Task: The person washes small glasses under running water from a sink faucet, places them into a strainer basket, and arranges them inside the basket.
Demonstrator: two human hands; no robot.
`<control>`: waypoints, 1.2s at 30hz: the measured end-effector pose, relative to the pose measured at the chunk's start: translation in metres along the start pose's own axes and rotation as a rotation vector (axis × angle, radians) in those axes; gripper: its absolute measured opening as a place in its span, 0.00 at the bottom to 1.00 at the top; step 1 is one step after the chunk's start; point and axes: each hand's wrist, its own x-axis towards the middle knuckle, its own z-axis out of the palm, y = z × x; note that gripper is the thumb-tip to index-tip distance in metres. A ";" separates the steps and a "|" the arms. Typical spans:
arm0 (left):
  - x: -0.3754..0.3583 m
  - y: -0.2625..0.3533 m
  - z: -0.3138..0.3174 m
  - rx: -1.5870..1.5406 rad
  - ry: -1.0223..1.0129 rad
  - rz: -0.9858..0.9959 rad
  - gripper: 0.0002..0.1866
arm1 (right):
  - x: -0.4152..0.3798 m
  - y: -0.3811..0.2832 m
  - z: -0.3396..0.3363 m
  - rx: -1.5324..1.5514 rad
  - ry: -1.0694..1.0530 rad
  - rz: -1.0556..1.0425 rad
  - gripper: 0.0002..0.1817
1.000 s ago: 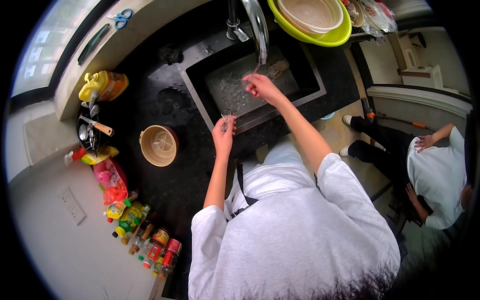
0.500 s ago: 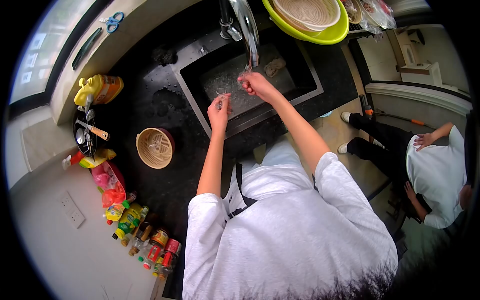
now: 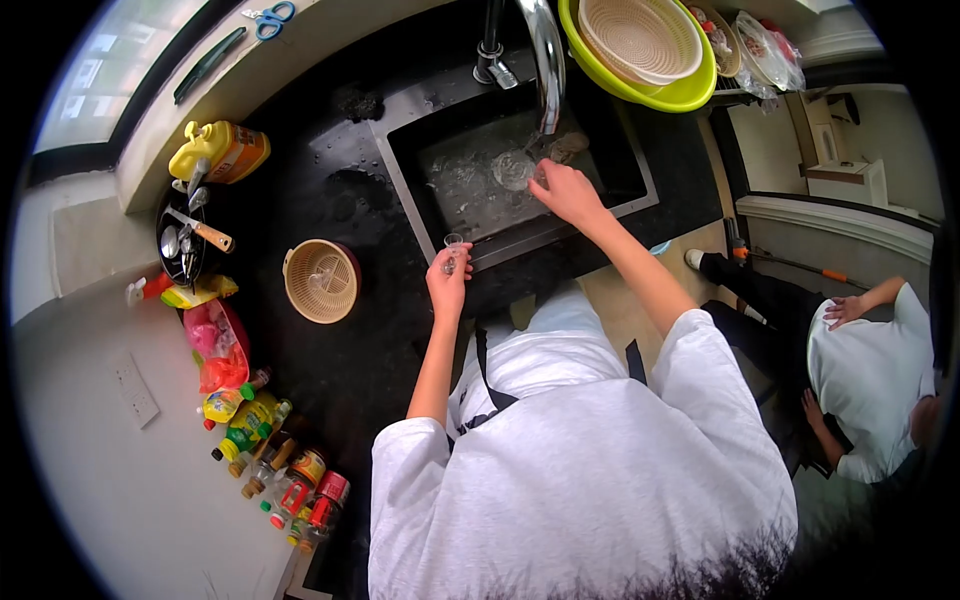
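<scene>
Over the front left edge of the black sink (image 3: 620, 205), my left hand (image 3: 447, 285) has its fingers closed round a small clear glass item (image 3: 454, 250). My right hand (image 3: 568, 190) is inside the sink area under the chrome faucet (image 3: 546, 70), its fingers curled at the edge of a round clear dish (image 3: 512, 170). Water runs near the dish and splashes on the sink floor. A brownish cloth-like lump (image 3: 569, 147) lies at the back right of the sink. To the left, a beige basket (image 3: 322, 281) on the black counter holds a clear item.
A yellow-green basin (image 3: 690, 92) with a beige colander (image 3: 645, 40) stands right of the faucet. Along the left are a yellow jug (image 3: 222, 152), a utensil holder (image 3: 165, 240) and several bottles (image 3: 250, 425). Another person (image 3: 865, 360) is at the right.
My right hand has moved lower in the view, with the round clear dish now visible beside it. My left hand has shifted down toward the sink's front edge. The whole view has shifted slightly.
</scene>
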 end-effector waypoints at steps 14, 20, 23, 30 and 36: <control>-0.057 0.011 -0.023 -0.023 0.141 0.084 0.09 | -0.003 0.056 -0.006 -0.613 0.116 -0.117 0.16; -0.065 0.000 -0.036 -0.025 0.202 0.104 0.08 | -0.018 0.018 -0.013 -0.408 0.156 -0.200 0.19; -0.062 0.000 -0.042 -0.039 0.235 0.124 0.08 | -0.036 -0.007 -0.008 -0.269 0.055 -0.270 0.21; -0.076 -0.009 -0.059 -0.168 0.345 0.133 0.09 | -0.023 -0.218 0.015 0.160 -0.382 -0.431 0.16; -0.098 -0.026 -0.061 -0.247 0.436 0.117 0.09 | 0.044 -0.314 0.130 0.004 -0.176 -1.001 0.12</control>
